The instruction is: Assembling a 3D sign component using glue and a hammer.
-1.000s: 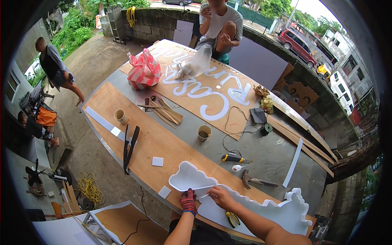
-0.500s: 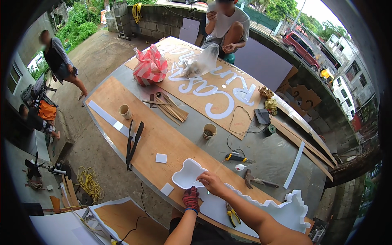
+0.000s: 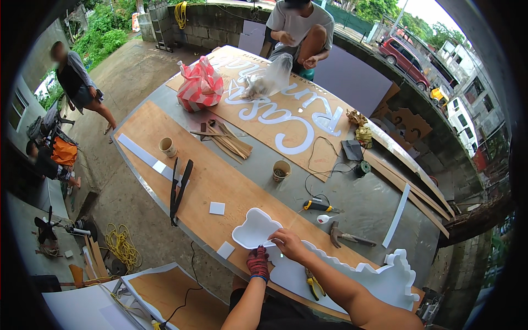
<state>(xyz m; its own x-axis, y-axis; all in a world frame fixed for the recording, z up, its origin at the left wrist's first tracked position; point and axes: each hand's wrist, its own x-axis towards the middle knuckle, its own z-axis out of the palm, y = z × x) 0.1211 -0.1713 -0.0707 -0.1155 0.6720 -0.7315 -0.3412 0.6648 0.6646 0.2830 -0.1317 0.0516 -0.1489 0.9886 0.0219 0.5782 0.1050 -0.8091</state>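
Observation:
A white cloud-edged sign piece (image 3: 254,226) with a thin raised rim lies near the front edge of the work table. My left hand (image 3: 257,263), in a red and dark glove, grips its near edge. My bare right hand (image 3: 288,244) pinches the rim at its right corner; the fingertips are partly hidden. Under my right forearm lies a larger white piece (image 3: 374,280) with a wavy raised edge. Pliers (image 3: 314,285) with yellow and black handles rest on it, beside my right forearm.
Around the hands lie a black flat iron (image 3: 179,192), white squares (image 3: 217,208), a hammer (image 3: 352,238), a yellow-black cutter (image 3: 322,206), a small white bottle (image 3: 324,219) and a paper cup (image 3: 281,171). Across the table a person sits by white lettering (image 3: 291,126). Another person stands at left.
Both hands keep hold of the white sign piece, with only a slight shift of the right hand. The seated person's raised hand has come down from the face. My view has tilted slightly.

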